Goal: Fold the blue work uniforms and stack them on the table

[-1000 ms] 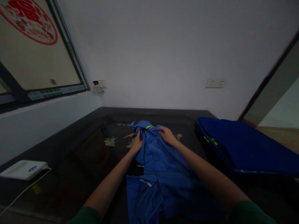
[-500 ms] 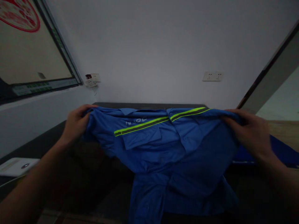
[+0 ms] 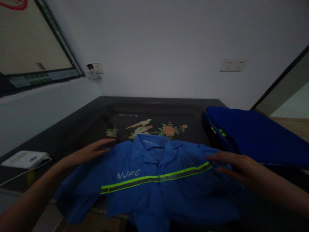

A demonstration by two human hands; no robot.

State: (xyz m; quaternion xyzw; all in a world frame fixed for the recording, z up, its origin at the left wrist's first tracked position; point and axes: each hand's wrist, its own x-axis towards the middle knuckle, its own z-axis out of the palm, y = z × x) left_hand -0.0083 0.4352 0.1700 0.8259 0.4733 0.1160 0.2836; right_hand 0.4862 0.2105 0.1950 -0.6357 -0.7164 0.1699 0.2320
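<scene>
At far left we had a white device [image 3: 23,159] on the dark counter [image 3: 72,135], its pale cable [image 3: 21,177] trailing towards us, with a window [image 3: 36,42] above. Next came the left of the two hands [image 3: 93,151], fingers parted and gripping nothing, right over the shoulder of a blue shirt; whether the fingertips touched cloth, we couldn't tell. Then centre stage: the blue shirt [image 3: 173,191] itself, front side up at the near edge of the counter, collar towards the wall [image 3: 154,48], NJPC lettering on its chest and a yellow-green and grey stripe running across. Just beyond the collar we spotted a bird picture [image 3: 142,127], then a flower picture [image 3: 168,130]. Over the other shoulder we saw the right hand [image 3: 241,164], thumb and fingers apart, closed on nothing, contact again unclear. Finally, beyond it, we had a darker blue folded pile [image 3: 260,138] on the counter.
</scene>
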